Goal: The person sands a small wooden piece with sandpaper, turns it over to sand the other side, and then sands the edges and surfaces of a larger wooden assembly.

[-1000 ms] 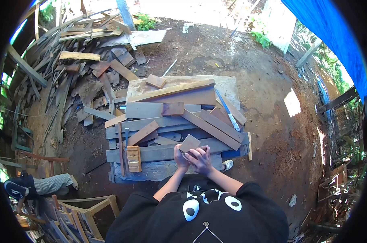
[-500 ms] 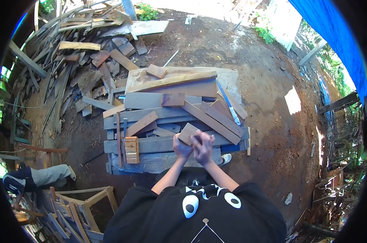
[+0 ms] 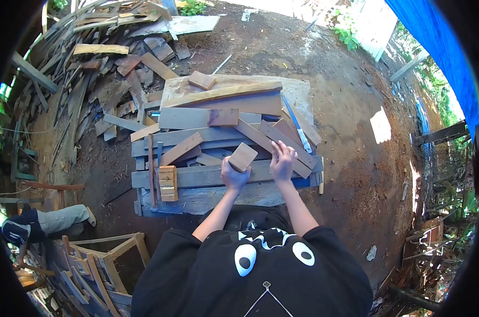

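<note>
My left hand [image 3: 233, 176] grips a small square wood block [image 3: 242, 157] and holds it just above a stack of grey and brown planks [image 3: 197, 177]. My right hand [image 3: 282, 161] is spread flat on a diagonal brown plank [image 3: 266, 143] to the right of the block, with nothing in it. A blue-handled tool [image 3: 297, 129] lies on the planks beyond my right hand.
A short slatted wood piece [image 3: 167, 183] lies at the stack's left. A large heap of scrap boards [image 3: 86, 68] fills the far left. A wooden frame [image 3: 99, 264] and another person's leg and shoe [image 3: 44, 222] are at the lower left. Bare dirt [image 3: 355, 137] lies to the right.
My hands have moved apart: the right hand left the block and went right onto the plank. The left hand keeps the block, now lifted farther forward over the stack.
</note>
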A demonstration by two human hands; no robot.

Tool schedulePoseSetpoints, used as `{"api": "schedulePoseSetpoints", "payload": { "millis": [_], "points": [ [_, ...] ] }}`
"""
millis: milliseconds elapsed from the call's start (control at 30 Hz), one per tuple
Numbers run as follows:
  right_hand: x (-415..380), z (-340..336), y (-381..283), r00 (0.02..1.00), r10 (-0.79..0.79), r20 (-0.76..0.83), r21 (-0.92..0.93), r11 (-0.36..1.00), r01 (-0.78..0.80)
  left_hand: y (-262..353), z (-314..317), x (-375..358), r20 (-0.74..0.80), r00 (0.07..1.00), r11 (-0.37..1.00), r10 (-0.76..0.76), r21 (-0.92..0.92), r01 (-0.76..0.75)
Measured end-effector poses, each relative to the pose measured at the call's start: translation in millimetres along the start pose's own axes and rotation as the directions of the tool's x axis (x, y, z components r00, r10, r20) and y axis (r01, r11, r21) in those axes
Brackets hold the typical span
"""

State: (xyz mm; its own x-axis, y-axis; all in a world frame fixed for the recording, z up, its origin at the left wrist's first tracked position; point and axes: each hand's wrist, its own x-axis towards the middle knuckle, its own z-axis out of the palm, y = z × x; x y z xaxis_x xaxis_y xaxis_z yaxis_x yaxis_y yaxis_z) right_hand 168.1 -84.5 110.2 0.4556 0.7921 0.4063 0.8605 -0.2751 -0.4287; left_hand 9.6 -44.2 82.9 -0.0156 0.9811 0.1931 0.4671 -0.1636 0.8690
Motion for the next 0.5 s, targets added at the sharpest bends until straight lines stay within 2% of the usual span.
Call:
{"api": "schedulePoseSetpoints", "payload": {
  "millis": [67, 100, 133, 200, 233, 267, 333, 367, 467, 500],
  "points": [
    [7.4, -12.5, 0.9, 1.0, 0.007, -0.017, 0.098, 0.995, -0.005, 1.4, -4.5, 5.5, 0.007, 1.0, 1.0, 0.018, -0.008, -0.018],
    [6.9, -16.8, -0.2, 1.0, 0.015, -0.023, 0.146, 0.989, -0.012, 1.4, -5.9, 9.2, -0.005, 0.999, 0.999, -0.037, -0.003, 0.037],
    [2.4, -11.3, 3.5, 0.991, 0.132, -0.009, 0.321, 0.939, -0.122, 4.7, -6.5, 15.4, -0.017, 0.996, 0.996, -0.092, -0.001, 0.092],
    [-3.2, 2.5, 14.5, 0.939, 0.335, 0.073, 0.621, 0.721, -0.305, 10.1, -5.8, 29.5, -0.006, 0.981, 0.979, -0.192, -0.063, 0.191],
    [-4.6, 1.4, 14.4, 0.889, 0.421, 0.179, 0.714, 0.567, -0.412, 10.5, -8.2, 37.7, 0.02, 0.972, 0.964, -0.236, -0.12, 0.236],
    [-5.4, 1.6, 14.8, 0.853, 0.447, 0.27, 0.77, 0.431, -0.47, 7.8, -11.4, 45.1, 0.048, 0.959, 0.944, -0.278, -0.171, 0.282],
    [-8.3, 1.7, 15.3, 0.765, 0.456, 0.455, 0.816, 0.13, -0.563, -5.3, -12.0, 58.0, 0.216, 0.869, 0.852, -0.444, -0.197, 0.485],
    [-4.5, -6.6, 3.9, 0.777, 0.402, 0.484, 0.825, 0.088, -0.558, -6.2, -15.9, 62.1, 0.313, 0.827, 0.789, -0.468, -0.273, 0.55],
    [12.9, -40.6, -33.8, 0.852, 0.347, 0.392, 0.847, 0.224, -0.482, 6.3, -28.8, 65.6, 0.584, 0.684, 0.556, -0.438, -0.423, 0.716],
    [17.3, -45.9, -38.2, 0.858, 0.323, 0.399, 0.854, 0.209, -0.476, 13.9, -35.0, 65.6, 0.662, 0.633, 0.468, -0.402, -0.445, 0.763]
  ]
}}
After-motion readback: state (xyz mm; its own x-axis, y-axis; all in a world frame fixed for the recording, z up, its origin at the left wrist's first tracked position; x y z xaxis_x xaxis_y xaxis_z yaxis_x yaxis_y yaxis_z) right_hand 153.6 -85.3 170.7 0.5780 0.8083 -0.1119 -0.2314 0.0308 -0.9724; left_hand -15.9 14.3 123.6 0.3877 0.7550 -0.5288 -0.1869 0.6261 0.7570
